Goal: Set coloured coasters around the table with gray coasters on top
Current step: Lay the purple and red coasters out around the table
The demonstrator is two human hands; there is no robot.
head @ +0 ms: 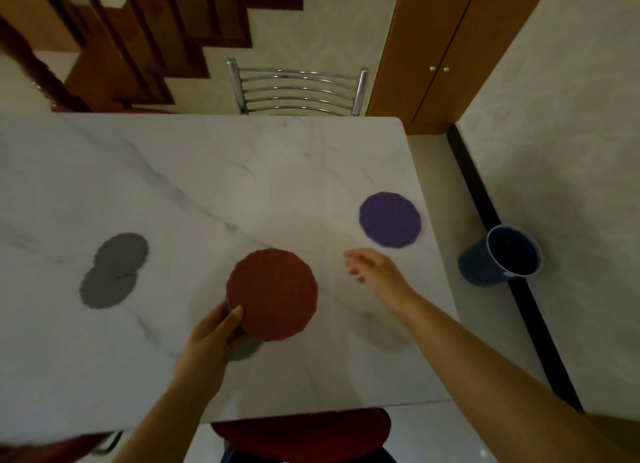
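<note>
The left hand is pinching the near-left rim of a red coaster, thumb lying on its top face and the other fingers tucked beneath, out of sight. The red coaster is sitting roughly level just above the table, its flat face turned up toward the camera; being round, it is showing no long axis. A sliver of grey is peeking out below its near edge beside the thumb, though whether that is another coaster in the same grip or something lying on the table cannot be told.

The right hand is hovering empty, fingers loosely spread and blurred, pointing away toward the far side, just short of a purple coaster. That purple coaster is lying flat near the table's right edge, with nothing on top of it.

Well off to the left, two gray coasters are lying flat on the marble top, the farther one overlapping the nearer.

Beyond the table, a metal chair back is standing at the far edge, and a dark blue bin is resting on the floor to the right.
</note>
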